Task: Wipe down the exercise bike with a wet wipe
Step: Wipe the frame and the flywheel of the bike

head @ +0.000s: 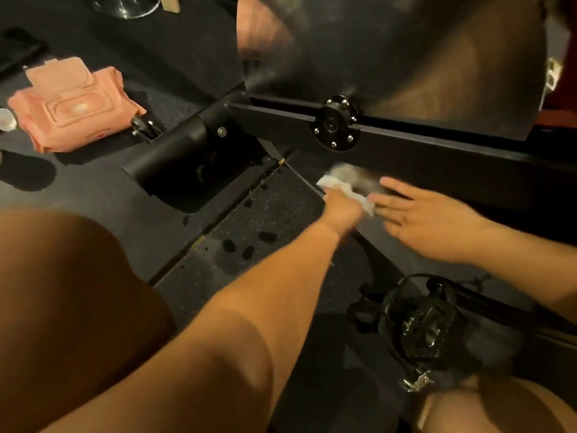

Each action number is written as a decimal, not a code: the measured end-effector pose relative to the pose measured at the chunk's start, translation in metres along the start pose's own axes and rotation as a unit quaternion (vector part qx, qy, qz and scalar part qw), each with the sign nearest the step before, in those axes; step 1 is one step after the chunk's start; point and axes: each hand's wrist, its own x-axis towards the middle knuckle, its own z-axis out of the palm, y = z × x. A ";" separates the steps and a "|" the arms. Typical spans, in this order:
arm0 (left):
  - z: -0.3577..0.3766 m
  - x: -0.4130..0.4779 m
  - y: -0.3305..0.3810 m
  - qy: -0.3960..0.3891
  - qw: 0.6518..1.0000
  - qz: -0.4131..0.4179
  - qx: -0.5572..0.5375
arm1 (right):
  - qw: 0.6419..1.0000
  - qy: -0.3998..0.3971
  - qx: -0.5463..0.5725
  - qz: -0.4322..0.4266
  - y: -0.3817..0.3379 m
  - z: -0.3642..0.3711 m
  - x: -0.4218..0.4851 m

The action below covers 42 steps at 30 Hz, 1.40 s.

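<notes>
No legible text, brand, number or sign anywhere. Small red print near the lower edge of the pink wet-wipe pack (75, 114), too blurred to read. Pale sticker (552, 73) at the far right beside the flywheel (406, 57), bearing dark marks, likewise unreadable. Embossed lid outline on the pack, no letters discernible.

view: head-worn, single | facing: forward and down | range: close over bike frame (437, 154) and floor (274, 210)

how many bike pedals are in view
1: the pedal at lower right, below the right hand. Another may be hidden on the far side.
</notes>
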 end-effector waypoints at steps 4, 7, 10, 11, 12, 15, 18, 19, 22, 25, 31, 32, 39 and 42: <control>-0.034 0.004 0.044 0.002 0.994 0.087 -0.060 | 0.897 0.021 0.412 0.162 -0.022 0.009 0.039; -0.044 0.004 0.041 -0.003 0.994 0.103 -0.028 | 0.578 0.076 0.734 0.349 -0.035 -0.008 0.075; -0.064 0.008 0.031 0.052 0.989 0.109 0.079 | 0.182 0.018 0.946 0.266 -0.035 -0.042 0.101; -0.071 0.008 0.026 0.055 0.985 0.109 0.125 | 0.108 0.030 0.964 0.242 -0.036 -0.051 0.109; -0.077 0.008 0.019 0.058 0.980 0.110 0.156 | 0.078 0.051 0.965 0.246 -0.037 -0.059 0.118; -0.089 0.005 0.012 0.055 0.979 0.104 0.167 | 0.056 0.092 0.939 0.327 -0.046 -0.071 0.140; -0.092 -0.002 0.016 0.048 0.990 0.108 0.075 | 0.034 0.148 0.895 0.420 -0.043 -0.057 0.134; -0.092 -0.004 0.017 0.058 0.992 0.107 0.036 | 0.118 0.174 0.863 0.459 -0.041 -0.049 0.128; -0.097 -0.009 0.017 0.110 0.987 0.091 -0.068 | 0.388 0.140 0.784 0.464 -0.040 -0.038 0.126; -0.106 -0.010 0.019 0.145 0.977 0.086 -0.133 | 0.513 0.031 0.722 0.464 -0.031 -0.063 0.148; -0.115 -0.009 0.016 0.184 0.957 0.070 -0.213 | 0.418 0.092 0.784 0.449 -0.024 -0.090 0.159; -0.113 -0.010 0.016 0.179 0.957 0.060 -0.222 | 0.409 0.086 0.780 0.466 -0.025 -0.088 0.144; -0.089 -0.021 0.037 0.124 0.961 0.051 -0.242 | 0.424 0.152 0.731 0.513 -0.064 -0.070 0.053; -0.097 -0.025 0.049 0.126 0.958 0.071 -0.249 | 0.428 0.051 0.733 0.526 -0.036 -0.091 0.102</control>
